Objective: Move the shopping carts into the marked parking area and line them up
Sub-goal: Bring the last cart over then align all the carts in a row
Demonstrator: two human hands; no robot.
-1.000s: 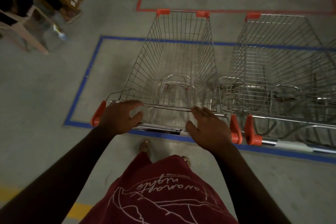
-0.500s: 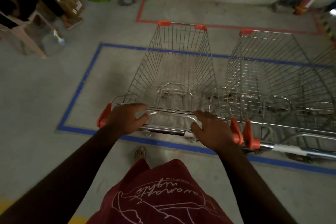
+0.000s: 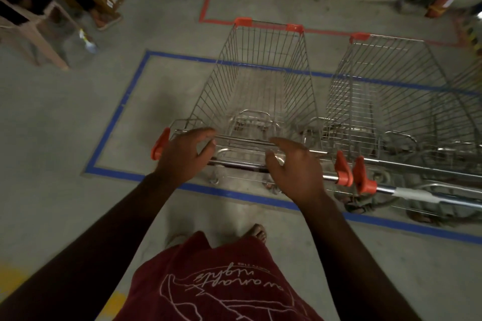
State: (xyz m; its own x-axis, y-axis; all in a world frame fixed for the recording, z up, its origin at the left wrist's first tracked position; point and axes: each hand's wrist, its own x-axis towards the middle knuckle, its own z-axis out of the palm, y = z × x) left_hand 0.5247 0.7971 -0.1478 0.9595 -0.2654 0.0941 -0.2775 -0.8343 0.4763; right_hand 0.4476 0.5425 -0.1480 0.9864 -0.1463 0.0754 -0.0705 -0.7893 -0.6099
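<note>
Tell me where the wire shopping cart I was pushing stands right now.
In the head view, the wire shopping cart with orange corner caps stands centre frame inside the blue tape rectangle, directly left of a second wire cart.

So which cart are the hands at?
The left cart, by the bare end of the blue-taped bay; both hands hover open over its handle, the right cart untouched.

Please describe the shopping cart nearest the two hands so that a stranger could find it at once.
Find the blue tape rectangle on the concrete floor. Two wire carts stand side by side across it; take the left cart, directly beyond the open left hand and right hand. The neighbouring cart has white tape on its handle.
</note>
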